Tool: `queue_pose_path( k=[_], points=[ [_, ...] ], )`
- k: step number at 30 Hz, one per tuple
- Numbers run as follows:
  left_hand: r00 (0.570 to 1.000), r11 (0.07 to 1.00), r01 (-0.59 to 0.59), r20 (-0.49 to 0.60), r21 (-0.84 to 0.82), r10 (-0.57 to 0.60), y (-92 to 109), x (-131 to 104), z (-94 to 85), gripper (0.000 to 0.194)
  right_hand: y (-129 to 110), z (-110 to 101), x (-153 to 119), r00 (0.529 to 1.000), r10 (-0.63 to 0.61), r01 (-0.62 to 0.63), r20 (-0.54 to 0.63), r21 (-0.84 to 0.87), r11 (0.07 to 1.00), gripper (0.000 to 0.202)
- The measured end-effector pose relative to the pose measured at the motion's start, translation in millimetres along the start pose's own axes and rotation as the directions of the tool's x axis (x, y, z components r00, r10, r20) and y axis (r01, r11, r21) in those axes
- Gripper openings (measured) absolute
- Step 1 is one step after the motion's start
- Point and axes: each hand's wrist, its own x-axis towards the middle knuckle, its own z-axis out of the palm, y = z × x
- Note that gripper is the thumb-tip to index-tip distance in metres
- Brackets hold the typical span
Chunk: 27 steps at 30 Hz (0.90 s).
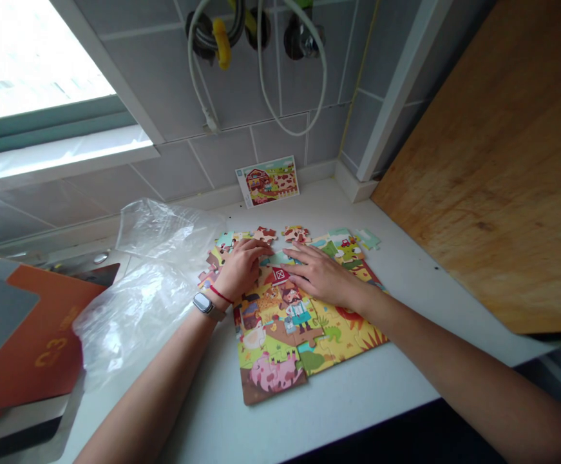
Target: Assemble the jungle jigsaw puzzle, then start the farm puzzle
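Observation:
A colourful farm-scene jigsaw puzzle (280, 325), partly joined, lies on the white countertop under both hands. My left hand (242, 265) rests on its upper left part, fingers close together and bent over the pieces; its thumb is hard to make out. My right hand (319, 276) lies over the upper middle with its fingers stretched out, tips beside a red barn piece (279, 276). Both hands hide some pieces. Along the top edge sit brown-spotted puzzle pieces (295, 233), and a pale green piece (368, 238) is at the upper right.
A picture card (269, 182) of a farm leans against the tiled wall. Crumpled clear plastic bags (130, 316) lie to the left, beside an orange box (29, 335). A wooden board (493, 174) stands at the right. White cable loops (323, 77) hang above the counter.

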Motion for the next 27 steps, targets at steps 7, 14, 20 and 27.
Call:
queue_pose_path(
  k=[7, 14, 20, 27],
  points=[
    [0.999, 0.998, 0.001, 0.049, 0.059, -0.004, -5, 5, -31.1, 0.046, -4, -3, 1, 0.997, 0.033, -0.03, 0.073, -0.045, 0.999, 0.035],
    [0.961, 0.979, 0.122, 0.227, 0.161, -0.157, -2, 6, -59.5, 0.027, 0, 0, 0, 0.998, 0.016, -0.015, 0.057, -0.014, 1.0, 0.033],
    [0.806, 0.96, 0.241, 0.523, 0.141, -0.279, 0, -3, -77.0, 0.043, 2, -2, 1, 0.999, -0.015, 0.015, 0.043, -0.003, 1.0, 0.034],
    [0.75, 0.943, 0.259, 0.573, 0.207, -0.331, -8, -15, -93.0, 0.067, 4, 0, 0, 0.999, -0.017, 0.018, 0.034, -0.009, 1.0, 0.036]
  ],
)
